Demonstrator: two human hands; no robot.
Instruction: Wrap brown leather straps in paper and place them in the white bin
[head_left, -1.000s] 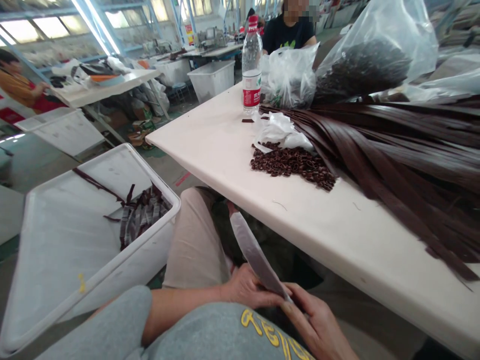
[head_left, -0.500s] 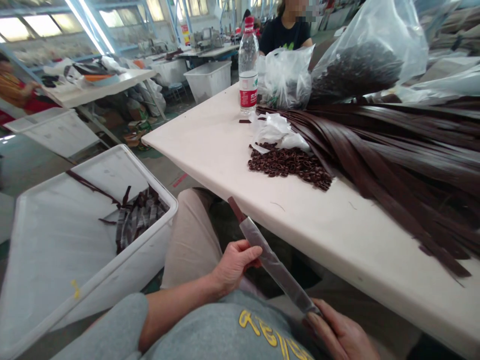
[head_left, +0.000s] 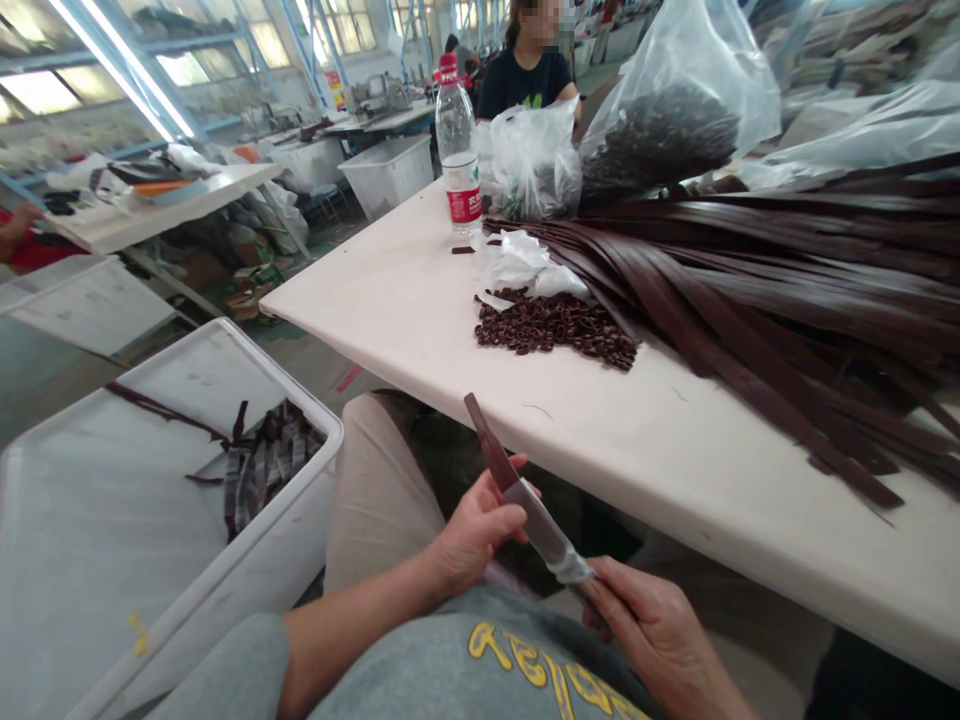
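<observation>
A dark brown leather-like strap (head_left: 495,452) slants across my lap, its narrow tip pointing at the table edge. Clear plastic sleeve (head_left: 553,535) covers its lower part and is bunched up near the lower end. My left hand (head_left: 484,525) is closed on the strap near the sleeve's upper opening, thumb on top. Lower down, my right hand (head_left: 645,620) grips the lower end of the strap, its fingers against the crumpled sleeve. The strap's lowest part is hidden by my right hand.
On the white table (head_left: 420,330) lie small brown loops (head_left: 555,328), long brown straps (head_left: 720,290), a water bottle (head_left: 459,150) and filled plastic bags (head_left: 667,120). At my left, a white bin (head_left: 90,520) holds sleeved straps (head_left: 266,460). A person (head_left: 525,65) sits across the table.
My right hand has moved up the strap toward my left hand, bunching the plastic sleeve. More of the strap's brown upper part is now uncovered. The camera view has shifted slightly.
</observation>
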